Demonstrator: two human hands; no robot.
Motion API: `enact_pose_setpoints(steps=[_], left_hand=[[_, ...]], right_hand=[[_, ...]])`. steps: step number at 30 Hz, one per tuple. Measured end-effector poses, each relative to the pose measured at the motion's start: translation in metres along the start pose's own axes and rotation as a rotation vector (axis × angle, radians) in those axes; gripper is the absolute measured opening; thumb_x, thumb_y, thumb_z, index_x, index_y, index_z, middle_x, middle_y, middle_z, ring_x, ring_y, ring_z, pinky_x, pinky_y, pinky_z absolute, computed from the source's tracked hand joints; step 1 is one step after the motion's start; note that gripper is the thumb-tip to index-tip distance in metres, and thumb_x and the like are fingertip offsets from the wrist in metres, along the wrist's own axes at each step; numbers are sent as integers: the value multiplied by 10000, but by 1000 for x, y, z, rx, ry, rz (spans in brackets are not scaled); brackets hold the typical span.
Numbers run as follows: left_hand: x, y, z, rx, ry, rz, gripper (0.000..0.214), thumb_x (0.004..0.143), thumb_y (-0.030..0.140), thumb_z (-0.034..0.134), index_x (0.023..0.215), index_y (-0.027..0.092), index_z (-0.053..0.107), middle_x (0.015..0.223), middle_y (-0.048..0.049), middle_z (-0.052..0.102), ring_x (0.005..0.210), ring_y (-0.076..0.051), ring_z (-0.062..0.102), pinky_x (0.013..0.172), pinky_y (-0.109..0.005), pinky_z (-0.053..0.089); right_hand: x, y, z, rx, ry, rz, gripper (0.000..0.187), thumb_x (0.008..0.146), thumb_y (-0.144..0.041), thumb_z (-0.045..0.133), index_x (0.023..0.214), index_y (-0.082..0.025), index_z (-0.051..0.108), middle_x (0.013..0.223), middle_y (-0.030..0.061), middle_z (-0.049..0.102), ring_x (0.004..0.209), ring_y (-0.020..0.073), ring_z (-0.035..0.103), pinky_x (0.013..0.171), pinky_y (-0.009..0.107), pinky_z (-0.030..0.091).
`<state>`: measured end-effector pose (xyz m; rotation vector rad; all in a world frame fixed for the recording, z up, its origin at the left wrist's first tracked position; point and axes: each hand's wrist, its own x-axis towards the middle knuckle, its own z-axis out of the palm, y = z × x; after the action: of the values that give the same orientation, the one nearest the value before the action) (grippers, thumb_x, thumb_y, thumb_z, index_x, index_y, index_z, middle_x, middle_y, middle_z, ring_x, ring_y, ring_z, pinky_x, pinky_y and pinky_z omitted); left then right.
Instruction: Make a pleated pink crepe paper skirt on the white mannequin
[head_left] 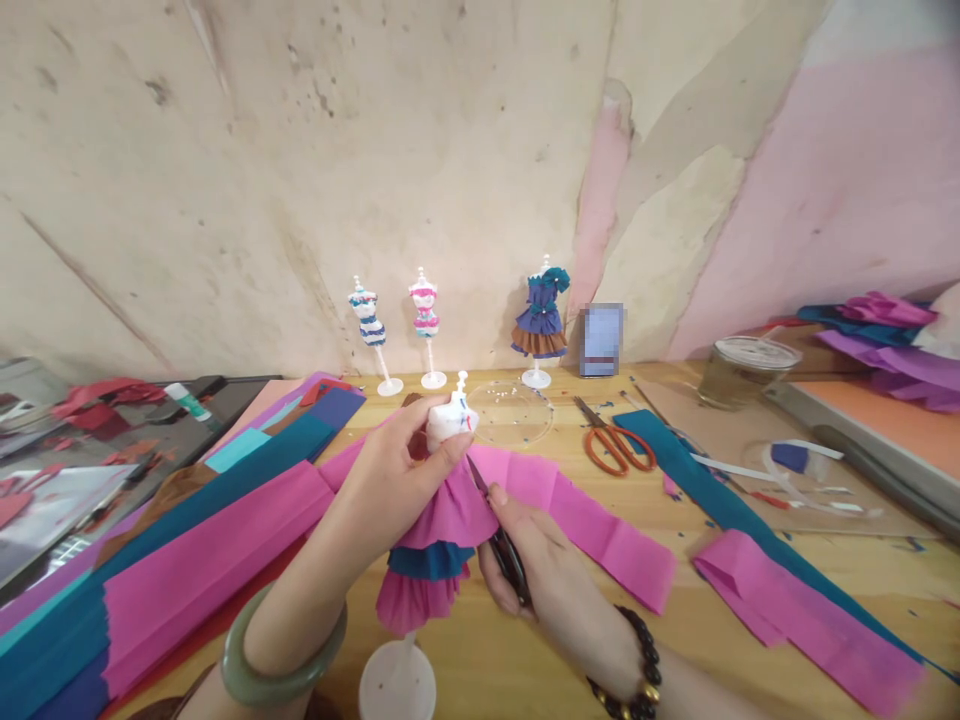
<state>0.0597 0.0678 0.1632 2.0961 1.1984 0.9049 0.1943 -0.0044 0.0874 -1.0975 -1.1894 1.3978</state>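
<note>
My left hand point(394, 490) is closed around the white torso of a miniature dress form point(452, 420), tilted above the table. The form wears a tiered crepe paper skirt point(450, 515) in pink, teal and pink, and its round white base point(397, 682) hangs toward me. In my right hand point(536, 560) is a pair of black-handled scissors point(510, 568), the fingers wrapped round the handles. Their narrow blades point up at the skirt's top pink tier, just below my left thumb. Whether the blades are cutting the paper I cannot tell.
Behind stand two striped dress forms point(369, 325) and a dressed one point(541, 325), near a phone point(602, 340). Orange-handled scissors point(616, 448) lie to the right. Crepe strips point(217, 560) cover the left side; pink point(810, 610) and teal strips lie right, near a glass jar point(742, 375).
</note>
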Motion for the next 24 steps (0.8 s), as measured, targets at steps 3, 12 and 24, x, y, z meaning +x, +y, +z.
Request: enact_pose_setpoints(steps=[3, 12, 24], left_hand=[[-1, 0, 1, -17, -2, -1, 329, 882, 432, 587, 1106, 197, 637, 971, -31, 731, 886, -211, 664, 782, -318, 501], [2, -2, 0, -61, -12, 7, 299, 869, 428, 597, 1033, 182, 644, 958, -38, 723, 861, -209, 665, 766, -317, 512], [2, -1, -3, -136, -34, 7, 294, 848, 426, 621, 995, 174, 655, 916, -42, 717, 862, -214, 660, 761, -308, 521]], right_hand=[[0, -1, 0, 2, 0, -15, 754, 903, -750, 263, 384, -225, 416, 325, -37, 319, 336, 85, 327, 415, 244, 286], [3, -2, 0, 26, 4, -22, 732, 904, -737, 305, 392, -224, 408, 325, -43, 330, 347, 80, 337, 437, 241, 309], [2, -4, 1, 87, -31, -27, 683, 900, -730, 341, 450, -223, 420, 303, -65, 318, 318, 69, 297, 402, 235, 247]])
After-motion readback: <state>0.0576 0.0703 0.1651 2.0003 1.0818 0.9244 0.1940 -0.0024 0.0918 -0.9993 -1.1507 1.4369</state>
